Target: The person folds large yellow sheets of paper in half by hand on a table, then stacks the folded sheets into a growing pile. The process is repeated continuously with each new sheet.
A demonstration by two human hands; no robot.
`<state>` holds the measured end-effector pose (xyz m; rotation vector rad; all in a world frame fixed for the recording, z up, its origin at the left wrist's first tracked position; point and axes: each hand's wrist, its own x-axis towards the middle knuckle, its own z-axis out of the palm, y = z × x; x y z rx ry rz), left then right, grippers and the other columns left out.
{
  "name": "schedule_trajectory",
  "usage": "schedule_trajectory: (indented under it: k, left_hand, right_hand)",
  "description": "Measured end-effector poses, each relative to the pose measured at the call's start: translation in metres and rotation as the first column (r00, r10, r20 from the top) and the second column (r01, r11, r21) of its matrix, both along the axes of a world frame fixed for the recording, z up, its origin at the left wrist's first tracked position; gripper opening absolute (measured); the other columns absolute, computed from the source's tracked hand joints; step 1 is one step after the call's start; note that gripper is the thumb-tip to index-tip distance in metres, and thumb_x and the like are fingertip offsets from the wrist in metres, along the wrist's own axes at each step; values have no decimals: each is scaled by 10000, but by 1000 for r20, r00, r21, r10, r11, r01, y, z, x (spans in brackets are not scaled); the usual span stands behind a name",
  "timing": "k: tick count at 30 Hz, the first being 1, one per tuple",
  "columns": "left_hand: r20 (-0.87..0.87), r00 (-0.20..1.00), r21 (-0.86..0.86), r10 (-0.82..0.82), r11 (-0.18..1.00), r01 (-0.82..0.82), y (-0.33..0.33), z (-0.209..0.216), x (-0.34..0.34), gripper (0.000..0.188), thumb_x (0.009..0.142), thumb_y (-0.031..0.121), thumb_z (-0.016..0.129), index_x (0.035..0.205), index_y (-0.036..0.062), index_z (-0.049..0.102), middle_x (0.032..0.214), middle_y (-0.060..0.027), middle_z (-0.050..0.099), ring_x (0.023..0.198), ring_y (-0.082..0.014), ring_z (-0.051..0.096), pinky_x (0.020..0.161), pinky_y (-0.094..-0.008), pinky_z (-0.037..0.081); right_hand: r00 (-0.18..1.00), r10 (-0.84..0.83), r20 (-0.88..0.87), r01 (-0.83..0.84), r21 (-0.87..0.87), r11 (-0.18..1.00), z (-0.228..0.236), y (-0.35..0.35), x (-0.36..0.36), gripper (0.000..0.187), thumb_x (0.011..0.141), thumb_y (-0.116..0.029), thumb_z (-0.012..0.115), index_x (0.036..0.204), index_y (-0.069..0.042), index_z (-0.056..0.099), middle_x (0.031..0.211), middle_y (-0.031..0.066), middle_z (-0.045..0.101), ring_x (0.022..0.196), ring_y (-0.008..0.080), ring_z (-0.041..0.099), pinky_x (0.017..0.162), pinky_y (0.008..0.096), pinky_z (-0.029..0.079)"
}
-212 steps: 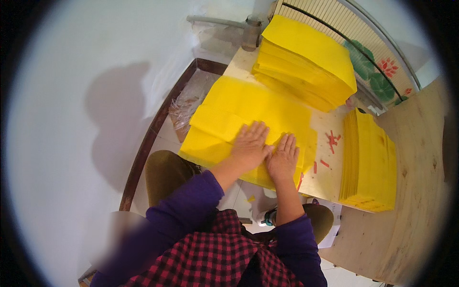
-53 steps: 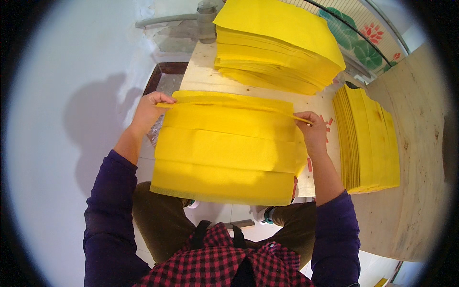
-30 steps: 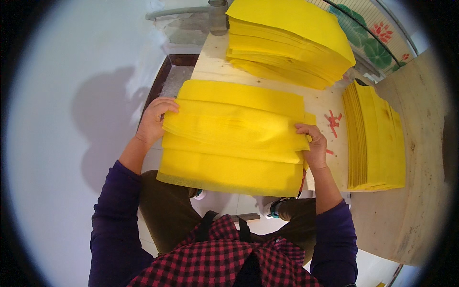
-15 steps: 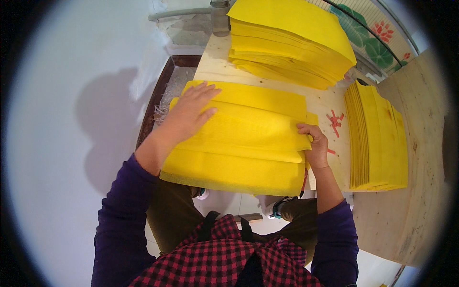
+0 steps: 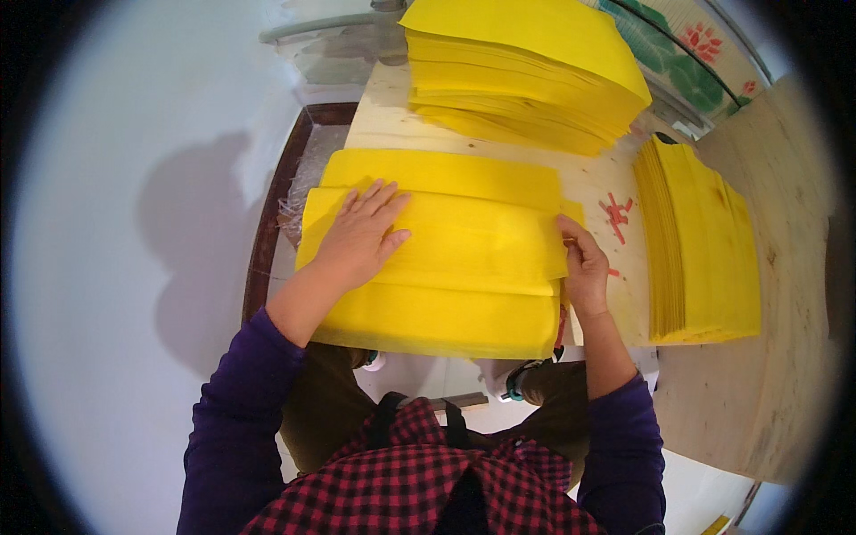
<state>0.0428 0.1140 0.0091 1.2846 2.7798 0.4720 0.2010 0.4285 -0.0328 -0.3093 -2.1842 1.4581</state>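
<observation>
left hand [image 5: 361,234] flat, fingers spread, pressing on yellow paper stack [image 5: 455,259] btwn both hands on tabletop [image 5: 392,116]. right hand [image 5: 584,267] pinches stack's right edge.

Beyond your work piece, a tall stack of yellow sheets [image 5: 526,76] sits at the far end of the wooden desk [image 5: 758,392]. A second yellow pile [image 5: 704,241] lies to your right. Small red scraps [image 5: 617,214] are scattered between them. A dark wooden frame [image 5: 272,205] runs along the desk's left side.
</observation>
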Motion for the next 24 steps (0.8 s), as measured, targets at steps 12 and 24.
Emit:
schedule_trajectory:
  k: [12,24]
  left_hand:
    - [-18,1000,35,-1,999,2,-1,-1,5,513,967,335,475,1408,82,401,1489,-138,351,1410,-293,261,1163,-449,163]
    - [5,1000,77,-2,997,2,-4,-2,10,517,952,291,499,1413,81,395,1484,-151,352,1405,-320,265,1157,-484,154]
  right_hand:
    - [997,47,69,-6,-504,864,24,-18,2,665,1025,-429,280,1494,22,140,1567,136,159,1447,230,152,1172,356,116]
    - [971,115,208,-26,-390,920,50,-38,2,708,1016,-491,272,1489,26,171,1535,144,231,1406,231,236,1145,329,182]
